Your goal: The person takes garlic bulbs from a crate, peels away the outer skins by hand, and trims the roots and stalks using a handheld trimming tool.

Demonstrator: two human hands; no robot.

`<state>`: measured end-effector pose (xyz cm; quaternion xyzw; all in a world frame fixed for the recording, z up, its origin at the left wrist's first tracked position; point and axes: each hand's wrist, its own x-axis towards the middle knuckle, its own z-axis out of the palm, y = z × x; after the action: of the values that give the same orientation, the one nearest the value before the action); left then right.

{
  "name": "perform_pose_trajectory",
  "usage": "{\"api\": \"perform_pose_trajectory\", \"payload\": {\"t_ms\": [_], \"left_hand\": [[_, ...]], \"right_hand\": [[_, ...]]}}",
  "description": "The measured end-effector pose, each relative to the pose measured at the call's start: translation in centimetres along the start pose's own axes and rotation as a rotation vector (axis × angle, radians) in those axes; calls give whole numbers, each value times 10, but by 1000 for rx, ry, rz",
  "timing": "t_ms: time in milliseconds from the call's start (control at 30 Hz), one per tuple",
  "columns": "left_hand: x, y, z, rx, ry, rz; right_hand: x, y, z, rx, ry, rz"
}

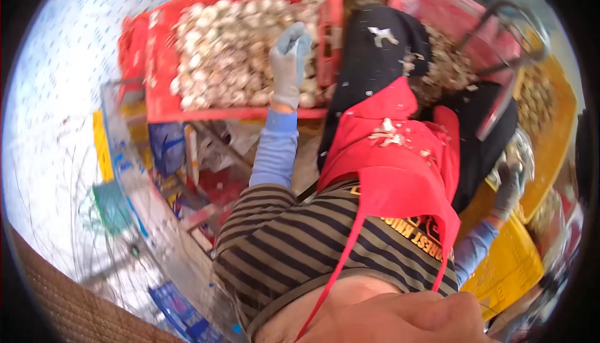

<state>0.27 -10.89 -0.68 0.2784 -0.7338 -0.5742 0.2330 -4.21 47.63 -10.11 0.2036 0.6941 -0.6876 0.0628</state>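
My left hand (290, 61), in a pale grey-blue glove, is over the garlic bulbs (225, 55) that fill a red crate (234, 115). Its fingers are curled in; whatever they may hold is hidden. Over on the right, my right hand (511, 191), gloved in grey, is beside the yellow crates. The fingers are bent against a shiny, pale thing (520, 149) whose kind I cannot make out. Bits of garlic skin (387, 132) lie on the red apron (406, 180) across my lap.
Between my knees is a pink-red container (462, 15) with garlic skins and pieces (447, 61). A curved metal bar (500, 65) stands over it. Yellow crates (509, 265) line the right, one holding pale pieces (536, 99). A cluttered shelf (169, 230) is at the left.
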Motion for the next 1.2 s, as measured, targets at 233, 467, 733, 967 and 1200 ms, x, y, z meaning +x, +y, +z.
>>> {"api": "perform_pose_trajectory", "payload": {"t_ms": [233,467,733,967,1200], "left_hand": [[28,-48,-111,864,-357,-311],[17,-109,-54,1470,-729,-244],[40,-91,-57,1454,-1136,-169],[34,-90,-84,1296,-587,-56],[30,-12,-74,-186,-372,-386]], "right_hand": [[128,122,-79,136,226,282],[89,75,-51,143,219,152],[17,34,-52,235,281,138],[7,6,-29,298,186,32],[-25,-83,89,-201,75,-384]]}}
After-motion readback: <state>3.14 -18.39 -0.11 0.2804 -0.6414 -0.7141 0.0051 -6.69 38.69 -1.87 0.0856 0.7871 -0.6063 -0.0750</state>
